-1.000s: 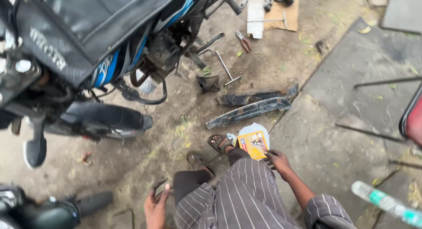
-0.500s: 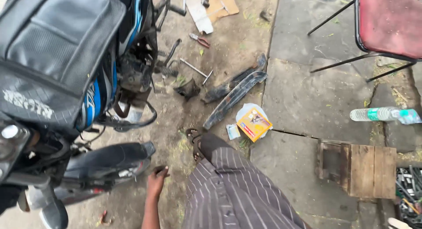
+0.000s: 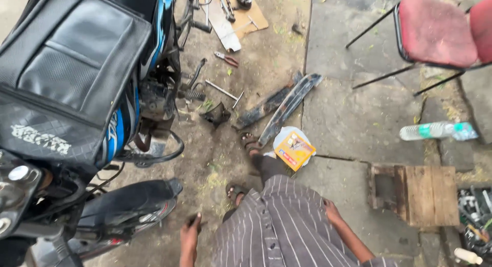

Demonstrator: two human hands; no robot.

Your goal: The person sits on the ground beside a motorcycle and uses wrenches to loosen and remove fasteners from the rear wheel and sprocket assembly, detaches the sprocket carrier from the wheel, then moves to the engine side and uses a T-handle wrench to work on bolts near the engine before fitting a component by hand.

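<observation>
Left hand (image 3: 190, 235) closed around a small dark object (image 3: 195, 219), identity unclear, just beside the sandalled foot (image 3: 236, 191) and near the motorcycle (image 3: 87, 93); right hand (image 3: 331, 212) empty, loosely open, yellow packet (image 3: 293, 151) well ahead.

An outdoor roadside repair workshop: a stripped motorcycle (image 3: 92, 93), scattered pliers (image 3: 226, 57), removed panels (image 3: 287, 105).

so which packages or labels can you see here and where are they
Packet: flat, orange-yellow, on a white bag on the ground by the sandalled foot.
Bottle: clear plastic, green label band, lying on the paving at right.
Seat cover: black, on the motorbike at left, white printed mark near its edge.
</observation>
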